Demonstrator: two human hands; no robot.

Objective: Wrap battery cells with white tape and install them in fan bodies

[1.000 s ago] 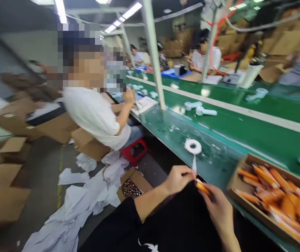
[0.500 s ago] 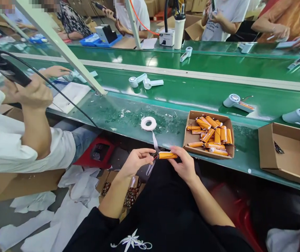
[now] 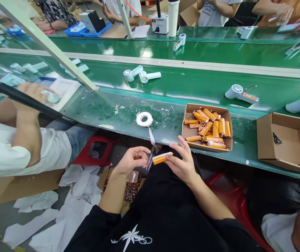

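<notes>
Between thumb and fingers, my right hand (image 3: 182, 161) holds an orange-wrapped battery pack (image 3: 162, 158) with a white strip along its upper side. The pack lies almost level, its left end pointing at my left hand (image 3: 134, 160). Curled fingers and thumb on my left hand come together just left of the pack, apart from it; what they pinch, if anything, is too small to make out. A roll of white tape (image 3: 140, 121) lies on the bench edge, its loose tail hanging towards my hands. Right of it, a cardboard box (image 3: 187, 130) holds several similar orange packs (image 3: 215, 128).
A second cardboard box (image 3: 264, 140) with a small black item stands at right. Light-blue round-headed housings (image 3: 150, 76) lie on the green conveyor (image 3: 192, 80). A co-worker's arm (image 3: 30, 136) and a black cable (image 3: 21, 96) are at left. A slanted post (image 3: 57, 54) rises there.
The battery pack has turned in my right hand and its white strip now shows. My left fingers have come off its wired end. The co-worker's hand at left has lowered to the bench.
</notes>
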